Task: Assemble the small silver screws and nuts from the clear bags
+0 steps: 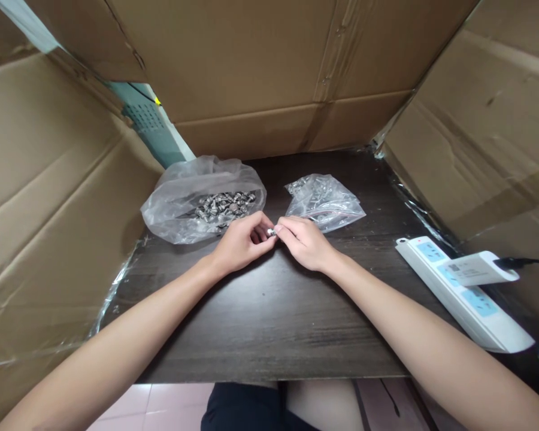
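Between my two hands, above the dark table, is a small shiny metal fitting. My left hand pinches it between thumb and fingers. The fingertips of my right hand are pressed together at its right end; whether they grip a separate small part is hidden. Just behind my left hand lies an open clear plastic bag with many similar metal fittings in it. Beyond my right hand is a smaller zip bag holding small shiny pieces, too small to name.
Cardboard walls enclose the dark table at the back and both sides. On the right lies a white power strip with a plugged-in white adapter and black cable. A teal perforated panel shows through a gap at back left.
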{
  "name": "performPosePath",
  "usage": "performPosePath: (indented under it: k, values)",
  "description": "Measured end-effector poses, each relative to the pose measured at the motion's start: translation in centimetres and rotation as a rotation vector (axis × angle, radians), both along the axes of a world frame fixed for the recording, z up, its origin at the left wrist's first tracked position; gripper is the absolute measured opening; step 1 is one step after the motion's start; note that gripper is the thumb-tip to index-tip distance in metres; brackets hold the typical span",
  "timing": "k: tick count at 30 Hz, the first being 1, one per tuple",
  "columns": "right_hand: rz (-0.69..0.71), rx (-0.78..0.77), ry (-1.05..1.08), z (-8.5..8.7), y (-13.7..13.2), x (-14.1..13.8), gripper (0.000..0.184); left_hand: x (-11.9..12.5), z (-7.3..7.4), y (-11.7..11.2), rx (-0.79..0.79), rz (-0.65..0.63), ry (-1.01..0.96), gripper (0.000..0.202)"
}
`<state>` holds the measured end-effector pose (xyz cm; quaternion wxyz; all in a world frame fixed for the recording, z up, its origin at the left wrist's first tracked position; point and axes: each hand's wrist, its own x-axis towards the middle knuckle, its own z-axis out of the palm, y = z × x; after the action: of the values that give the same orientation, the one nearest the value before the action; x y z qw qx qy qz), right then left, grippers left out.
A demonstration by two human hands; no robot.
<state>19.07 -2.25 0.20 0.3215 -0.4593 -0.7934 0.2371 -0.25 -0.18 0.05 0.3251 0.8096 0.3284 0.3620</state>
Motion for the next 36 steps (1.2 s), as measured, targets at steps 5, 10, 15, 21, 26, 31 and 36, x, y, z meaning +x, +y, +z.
performPosePath:
  k: [5, 10, 15, 21, 26, 31, 36]
  values:
    - [0.006, 0.028, -0.019, 0.1, -0.02, -0.01, 0.031, -0.09, -0.11, 0.05, 0.023, -0.016, 0.002, 0.01]
    - [0.002, 0.024, -0.037, -0.25, 0.16, -0.07, 0.036, -0.09, -0.11, 0.0, 0.012, -0.022, 0.021, 0.009]
    - [-0.004, 0.013, -0.023, -0.14, 0.13, 0.01, 0.036, -0.12, -0.14, -0.01, 0.008, -0.024, 0.01, 0.009]
    - [0.016, 0.014, -0.023, 0.04, 0.05, 0.02, 0.033, -0.1, -0.12, 0.04, 0.007, -0.024, 0.006, 0.01]
    - [-0.007, 0.023, -0.038, -0.13, 0.16, -0.14, 0.035, -0.05, -0.1, 0.06, 0.008, -0.03, 0.011, 0.009]
    - [0.004, 0.012, -0.022, -0.03, 0.08, -0.1, 0.036, -0.07, -0.05, -0.01, 0.001, -0.033, -0.006, 0.008]
    - [0.016, 0.015, -0.01, 0.02, -0.03, -0.04, 0.031, -0.03, 0.11, -0.06, -0.012, -0.026, -0.002, 0.01]
